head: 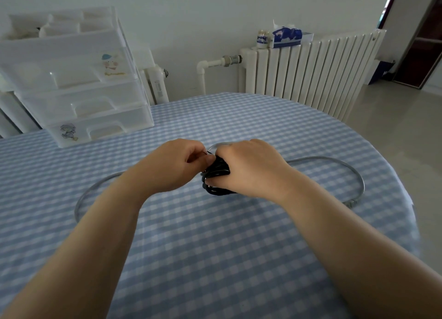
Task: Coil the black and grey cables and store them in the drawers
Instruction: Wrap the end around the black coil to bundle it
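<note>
A black cable (218, 173) is bundled into a tight coil at the middle of the table. My right hand (248, 168) is wrapped over the coil and grips it. My left hand (174, 163) pinches the coil's left side with thumb and fingers, close against the right hand. A grey cable (354, 175) lies loose on the tablecloth in a wide loop that runs from the far left (82, 199) behind both hands to the right, its end near the right table edge. The white plastic drawer unit (79, 98) stands at the back left, its drawers shut.
The round table carries a blue-and-white checked cloth (215, 247). A white radiator (311, 75) stands behind the table with a tissue pack (287, 36) and a small jar (262, 39) on top. Tiled floor and a doorway are at the right.
</note>
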A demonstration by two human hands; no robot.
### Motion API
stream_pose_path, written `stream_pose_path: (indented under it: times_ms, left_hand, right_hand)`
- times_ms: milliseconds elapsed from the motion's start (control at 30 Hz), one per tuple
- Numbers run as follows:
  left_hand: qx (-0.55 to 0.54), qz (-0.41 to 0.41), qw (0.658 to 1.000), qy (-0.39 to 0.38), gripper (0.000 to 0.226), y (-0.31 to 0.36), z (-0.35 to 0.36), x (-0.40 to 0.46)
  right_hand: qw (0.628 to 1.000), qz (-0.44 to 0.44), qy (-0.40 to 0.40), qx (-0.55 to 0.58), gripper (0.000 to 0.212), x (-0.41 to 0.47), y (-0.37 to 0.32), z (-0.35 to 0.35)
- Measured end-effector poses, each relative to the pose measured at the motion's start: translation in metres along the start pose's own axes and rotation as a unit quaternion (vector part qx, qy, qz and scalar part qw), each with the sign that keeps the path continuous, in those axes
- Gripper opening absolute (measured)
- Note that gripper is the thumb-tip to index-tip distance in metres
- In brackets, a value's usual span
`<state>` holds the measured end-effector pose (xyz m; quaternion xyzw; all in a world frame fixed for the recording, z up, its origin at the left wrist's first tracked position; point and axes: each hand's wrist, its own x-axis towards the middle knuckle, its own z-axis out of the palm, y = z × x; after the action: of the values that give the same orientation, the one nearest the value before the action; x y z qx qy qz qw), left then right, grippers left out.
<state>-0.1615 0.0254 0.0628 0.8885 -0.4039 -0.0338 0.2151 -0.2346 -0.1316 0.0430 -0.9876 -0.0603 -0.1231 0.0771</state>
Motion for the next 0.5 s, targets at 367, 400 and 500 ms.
stream_pose_path:
  times_ms: [367,400,500]
  left_hand:
    - [0.023,0.017,0.999,-0.017,0.032,0.0006,0.0009,-0.0021]
    - [0.003,0.017,1.000,-0.023,0.032,-0.0004,0.0015,-0.0014]
    - [-0.070,0.012,0.997,-0.022,0.034,-0.0020,0.0044,0.0017]
  right_hand:
    - [0.987,-0.073,0.035,-0.140,0.030,-0.0031,-0.0064,-0.0042]
    - [0.985,-0.074,0.035,-0.154,0.030,-0.0032,-0.0061,-0.0048]
    - [0.980,-0.075,0.030,-0.181,0.029,-0.0025,-0.0060,-0.0069]
